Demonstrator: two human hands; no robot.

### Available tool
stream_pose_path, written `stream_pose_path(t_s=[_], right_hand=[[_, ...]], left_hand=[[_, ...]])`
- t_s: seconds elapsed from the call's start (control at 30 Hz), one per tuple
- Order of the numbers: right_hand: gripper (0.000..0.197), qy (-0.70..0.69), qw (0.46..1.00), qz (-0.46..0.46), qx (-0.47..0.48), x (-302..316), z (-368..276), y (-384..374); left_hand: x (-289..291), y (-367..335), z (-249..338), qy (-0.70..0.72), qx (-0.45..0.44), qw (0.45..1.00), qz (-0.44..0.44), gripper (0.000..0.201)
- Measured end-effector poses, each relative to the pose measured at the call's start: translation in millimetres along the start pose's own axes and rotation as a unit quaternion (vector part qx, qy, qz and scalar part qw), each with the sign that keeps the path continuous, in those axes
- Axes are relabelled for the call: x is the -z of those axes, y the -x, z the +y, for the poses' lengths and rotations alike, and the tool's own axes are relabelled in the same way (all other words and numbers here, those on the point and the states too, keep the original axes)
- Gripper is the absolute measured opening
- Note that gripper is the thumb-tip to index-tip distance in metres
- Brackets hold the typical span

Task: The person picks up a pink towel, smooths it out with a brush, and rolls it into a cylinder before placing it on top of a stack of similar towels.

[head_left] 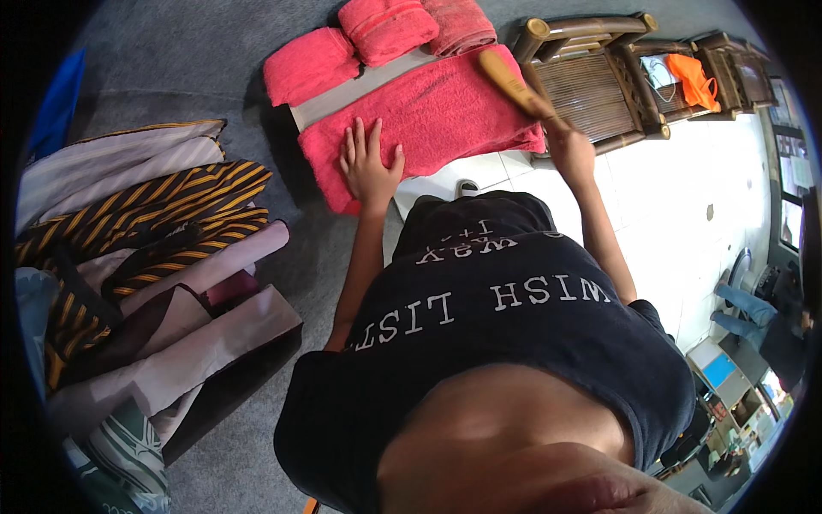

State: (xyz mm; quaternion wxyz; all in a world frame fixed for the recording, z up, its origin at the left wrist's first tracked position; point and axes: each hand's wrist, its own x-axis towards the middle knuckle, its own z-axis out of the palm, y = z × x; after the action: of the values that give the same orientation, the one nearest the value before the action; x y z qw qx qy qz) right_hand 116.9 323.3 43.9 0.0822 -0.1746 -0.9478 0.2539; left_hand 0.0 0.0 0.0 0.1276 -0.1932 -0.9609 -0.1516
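Note:
A pink-red towel (445,103) lies spread over a narrow light-grey surface (364,88) in front of me. On its left part my left hand (371,163) rests flat, fingers spread and nothing in it. My right hand (569,150) is wrapped round the handle of a long wooden brush (507,83), whose head is over the towel's right end. Whether its underside touches the cloth is hidden. Behind the spread towel sit a folded red towel (312,67) at the left, another folded towel (388,30) in the middle and a duller one (461,26) at the right.
Folded fabrics, among them black-and-yellow striped cloth (154,193), are heaped at the left. A bamboo chair (582,81) stands at the far right, and an orange bag (692,83) lies on the seat beyond. Another person (771,330) is at the right edge, near cluttered shelves (728,390).

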Motion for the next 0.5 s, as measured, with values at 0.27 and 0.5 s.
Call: stream_pose_path(t_s=[0.27,0.5], right_hand=[[0.022,-0.051,0.997,0.021,0.06,-3,-23,29],[0.02,-0.131,0.973,-0.124,0.141,-24,-3,26]], left_hand=[[4,14,2,-0.007,-0.005,1.0,-0.014,0.061],[5,7,1,-0.013,-0.004,1.0,-0.011,0.061]])
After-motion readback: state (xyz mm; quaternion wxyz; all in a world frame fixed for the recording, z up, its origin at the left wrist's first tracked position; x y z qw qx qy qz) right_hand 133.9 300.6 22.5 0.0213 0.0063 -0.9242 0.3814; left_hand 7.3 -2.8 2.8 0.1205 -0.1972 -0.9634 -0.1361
